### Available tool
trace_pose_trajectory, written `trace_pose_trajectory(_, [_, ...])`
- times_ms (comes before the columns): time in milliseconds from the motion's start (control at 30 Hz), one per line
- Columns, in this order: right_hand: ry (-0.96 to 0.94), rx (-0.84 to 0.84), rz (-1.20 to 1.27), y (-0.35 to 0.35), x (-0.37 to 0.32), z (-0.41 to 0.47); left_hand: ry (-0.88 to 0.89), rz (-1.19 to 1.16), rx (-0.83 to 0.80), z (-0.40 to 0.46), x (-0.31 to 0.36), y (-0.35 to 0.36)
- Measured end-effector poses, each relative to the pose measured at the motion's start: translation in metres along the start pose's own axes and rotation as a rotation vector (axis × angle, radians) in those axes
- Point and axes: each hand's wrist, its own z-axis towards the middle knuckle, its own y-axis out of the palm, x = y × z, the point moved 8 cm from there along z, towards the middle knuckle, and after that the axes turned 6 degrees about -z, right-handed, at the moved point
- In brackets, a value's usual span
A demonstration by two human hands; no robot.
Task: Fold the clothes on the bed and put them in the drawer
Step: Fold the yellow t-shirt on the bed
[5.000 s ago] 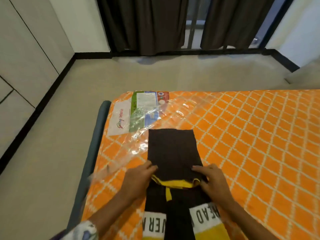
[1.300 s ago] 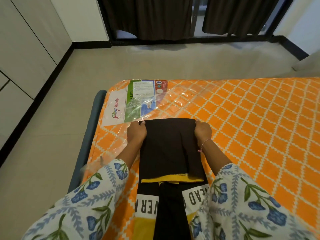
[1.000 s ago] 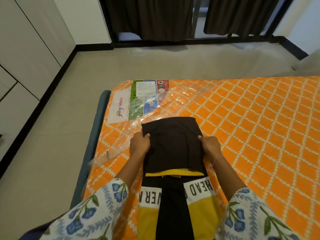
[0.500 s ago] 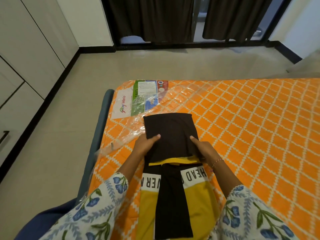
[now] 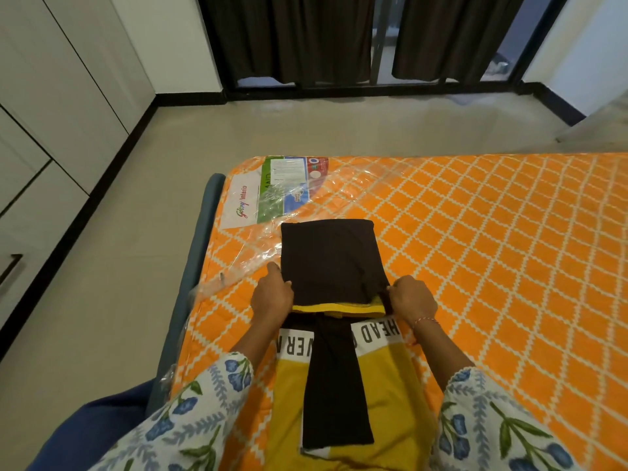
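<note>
A black and yellow T-shirt point(image 5: 331, 266) with a white lettered band lies on the orange mattress point(image 5: 492, 249), its black far part folded back over itself. A black sleeve strip runs down its middle towards me. My left hand point(image 5: 272, 297) pinches the left edge of the folded black part near the yellow hem. My right hand point(image 5: 411, 299) grips the right edge at the same height. The lower yellow part lies flat between my flowered sleeves.
Clear plastic wrap with a printed label point(image 5: 278, 188) covers the mattress's near-left corner. A blue bed frame edge point(image 5: 200, 253) runs along the left side. White cabinet fronts point(image 5: 44, 137) stand at the far left, with a handle low down. Dark curtains point(image 5: 295, 35) hang beyond the floor.
Both hands slid from the far corners of the folded black part back towards me along its sides and now grip its edges near the yellow hem.
</note>
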Motion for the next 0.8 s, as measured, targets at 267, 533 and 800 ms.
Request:
trace_pose_trajectory(267, [-0.073,0.110,0.193,0.005,0.003,-0.005,0.399,0.512,-0.267,-0.009,0.010,0.055])
trace_pose_trajectory(533, [-0.554,-0.045,0.080,0.018,-0.012,-0.027,0.833,0.435,-0.205,-0.036,0.022,0.032])
trace_pose_trajectory(800, [-0.591,0.127,-0.172,0.013,-0.018,-0.038,0.767,0.558,-0.080,-0.044,0.025,0.020])
